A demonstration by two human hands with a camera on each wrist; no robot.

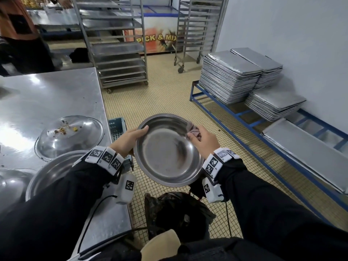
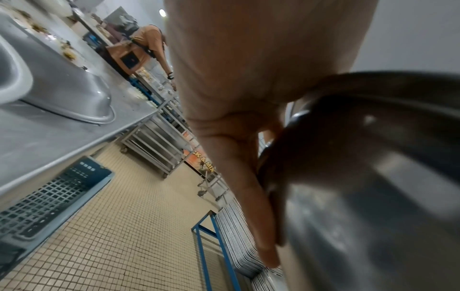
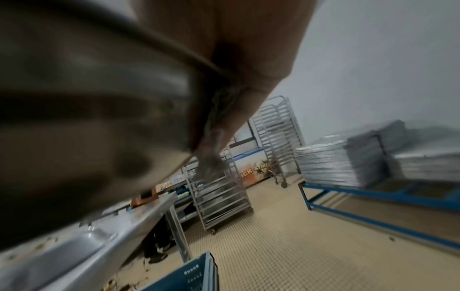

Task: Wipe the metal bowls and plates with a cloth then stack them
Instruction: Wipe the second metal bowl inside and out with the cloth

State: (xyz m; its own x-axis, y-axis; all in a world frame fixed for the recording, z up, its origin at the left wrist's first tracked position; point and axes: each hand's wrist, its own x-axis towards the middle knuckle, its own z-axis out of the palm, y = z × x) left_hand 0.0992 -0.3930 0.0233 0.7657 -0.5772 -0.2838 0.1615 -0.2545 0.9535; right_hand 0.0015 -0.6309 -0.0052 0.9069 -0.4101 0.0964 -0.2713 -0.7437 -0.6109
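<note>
Round steel bowl (image 1: 167, 151) gripped; crumpled cloth (image 1: 194, 131) at rim

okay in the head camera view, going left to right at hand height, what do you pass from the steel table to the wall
Upturned dirty plate on the steel table → left hand gripping the bowl's rim → metal bowl → right hand holding the cloth → blue rack with stacked trays.

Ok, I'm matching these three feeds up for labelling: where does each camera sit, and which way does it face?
Head: on the head, looking down at the metal bowl, left hand, right hand with cloth; both sleeves show.
Left wrist: along the left hand, fingers against the bowl; table beyond.
Right wrist: blurred, along the right hand, bowl and cloth, toward the tray stacks.
Shared: the rolling rack and the PICK & MIX sign show in all three.
</note>
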